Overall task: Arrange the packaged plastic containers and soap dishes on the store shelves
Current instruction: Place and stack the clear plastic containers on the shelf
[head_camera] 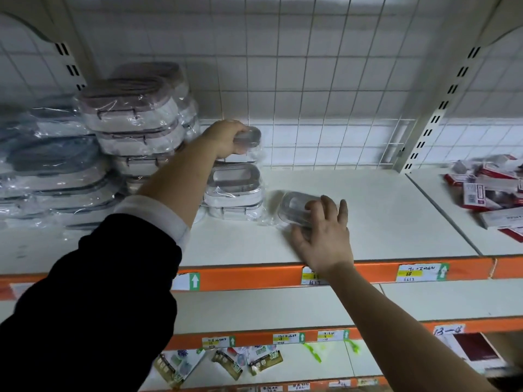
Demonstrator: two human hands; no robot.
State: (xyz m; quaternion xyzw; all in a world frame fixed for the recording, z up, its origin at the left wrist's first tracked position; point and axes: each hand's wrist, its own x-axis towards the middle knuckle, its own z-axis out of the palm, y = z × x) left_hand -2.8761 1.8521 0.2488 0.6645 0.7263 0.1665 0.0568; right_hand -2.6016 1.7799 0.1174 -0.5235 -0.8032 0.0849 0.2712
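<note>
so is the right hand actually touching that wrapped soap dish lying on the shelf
Touching. The head view shows the right hand with its thumb and fingers curled round the soap dish, which lies on the shelf.

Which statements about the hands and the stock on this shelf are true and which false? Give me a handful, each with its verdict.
1. The left hand grips a wrapped soap dish above the small stack. True.
2. The right hand hangs free below the shelf. False: it holds a second soap dish lying on the shelf.
3. The large containers are stacked at the shelf's left end. True.
4. The shelf edge is blue. False: it is orange, with price labels.
</note>
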